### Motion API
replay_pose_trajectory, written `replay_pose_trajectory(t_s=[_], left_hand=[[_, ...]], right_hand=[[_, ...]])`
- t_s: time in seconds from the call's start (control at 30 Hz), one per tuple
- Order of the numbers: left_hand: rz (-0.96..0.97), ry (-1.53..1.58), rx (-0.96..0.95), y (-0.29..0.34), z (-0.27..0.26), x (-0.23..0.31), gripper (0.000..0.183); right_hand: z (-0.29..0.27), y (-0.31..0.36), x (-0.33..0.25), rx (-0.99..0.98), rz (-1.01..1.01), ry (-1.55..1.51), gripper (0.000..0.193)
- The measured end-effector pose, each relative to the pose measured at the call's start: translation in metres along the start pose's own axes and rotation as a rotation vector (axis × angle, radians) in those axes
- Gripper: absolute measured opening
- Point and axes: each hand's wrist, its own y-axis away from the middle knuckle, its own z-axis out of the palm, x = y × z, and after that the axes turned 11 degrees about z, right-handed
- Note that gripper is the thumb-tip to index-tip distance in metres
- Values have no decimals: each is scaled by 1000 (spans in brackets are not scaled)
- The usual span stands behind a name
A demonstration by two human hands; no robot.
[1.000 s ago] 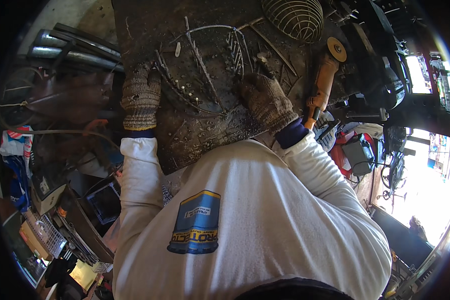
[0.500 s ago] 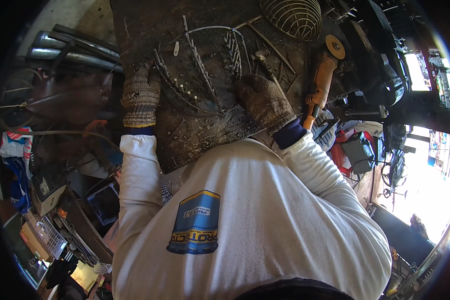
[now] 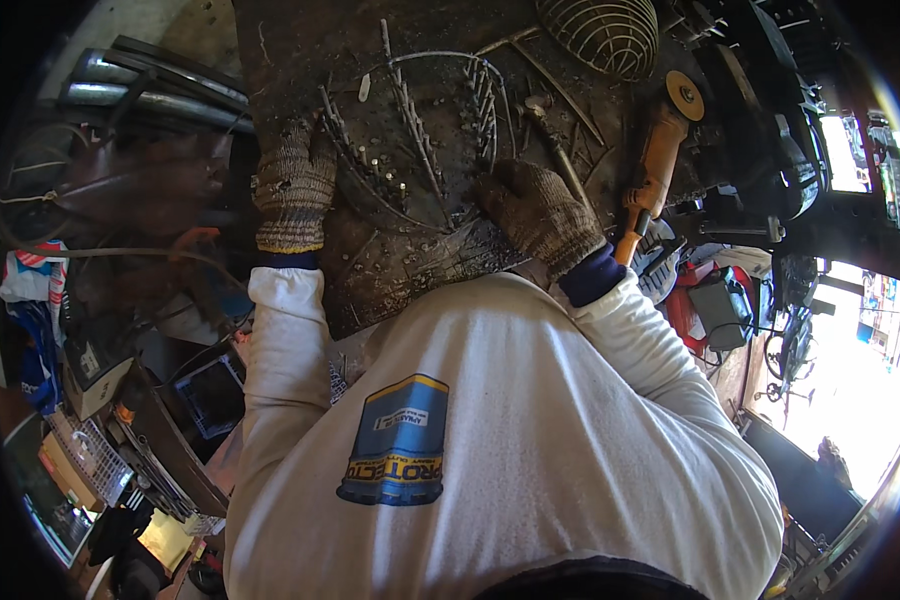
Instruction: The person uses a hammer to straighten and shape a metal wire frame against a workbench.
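Note:
A half-built wire frame [image 3: 425, 130] of thin curved rods lies flat on a dark, scorched metal workbench [image 3: 300, 50]. My left hand [image 3: 292, 185], in a knitted work glove, presses on the frame's left side. On the frame's lower right rim rests my right hand [image 3: 537, 210], gloved the same way, fingers curled over the wire. Whether either hand truly grips a rod is hard to tell. Small studs or weld beads are scattered on the bench between my hands.
An orange angle grinder [image 3: 658, 165] lies right of my right hand, disc pointing away. A finished round wire basket [image 3: 598, 35] sits at the bench's far edge. Metal pipes [image 3: 150, 90] lie to the left. Cluttered boxes and tools fill the floor at lower left.
Both hands have stayed on the wire frame; the view has shifted only slightly. The right hand moved a little toward the frame's lower rim.

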Motion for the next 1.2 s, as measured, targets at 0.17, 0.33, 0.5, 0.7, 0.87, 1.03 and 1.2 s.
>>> replay_pose_trajectory(t_s=[0.17,0.33,0.5,0.7,0.87,1.03,1.2], left_hand=[[-15,30,63,1,-10,9,32],[-2,109,47,-6,-7,-1,29],[63,102,143,-7,3,-4,28],[19,98,95,-5,5,-3,30],[29,102,158,-11,4,-2,32],[94,-3,151,-18,5,-13,32],[174,-163,182,-14,9,-17,28]], right_hand=[[-2,-3,3,-28,-62,75,36],[3,-5,8,-14,-43,72,35],[5,-11,9,37,-60,154,37],[7,-14,18,64,-204,214,34],[0,-9,3,49,-106,105,26],[-4,-16,8,119,-281,255,28],[-8,-13,1,48,-165,306,28]])
